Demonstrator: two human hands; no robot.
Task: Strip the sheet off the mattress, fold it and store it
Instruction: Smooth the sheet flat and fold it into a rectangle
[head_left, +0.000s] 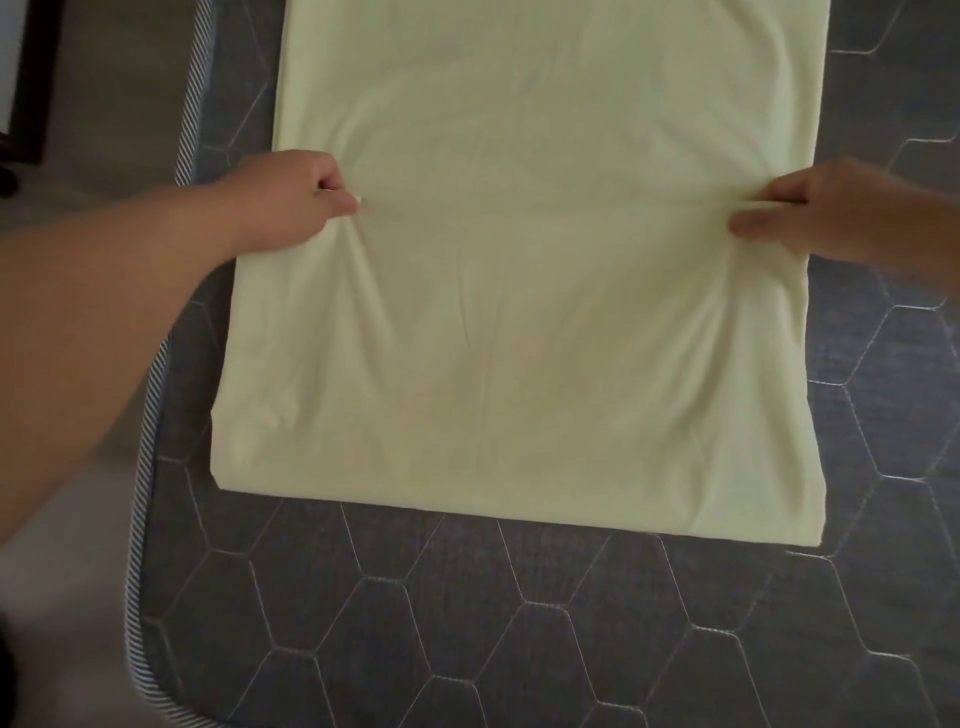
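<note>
The pale yellow sheet (519, 322) lies folded into a long strip on the bare mattress (467, 623), its near end squared off toward the camera and its far end cut off by the top of the frame, so how far it runs cannot be told. How many layers the fold has is hard to make out; only a doubled edge shows at the near left corner. The left hand (291, 197) pinches the sheet's left edge about midway along the visible strip, fingers closed on a small tuck of cloth, and the right hand (821, 208) grips the right edge opposite it, thumb below and fingers above a raised fold; a taut crease runs between them. The right forearm leaves the frame at the right edge. No label or writing shows on the sheet or mattress. The mattress top is dark grey, quilted in pale hexagon stitching, with striped piping (150, 415) along its left border. Beyond it lies a dim, blurred floor (104, 104) and a dark piece of furniture (31, 78), partly cut off.
</note>
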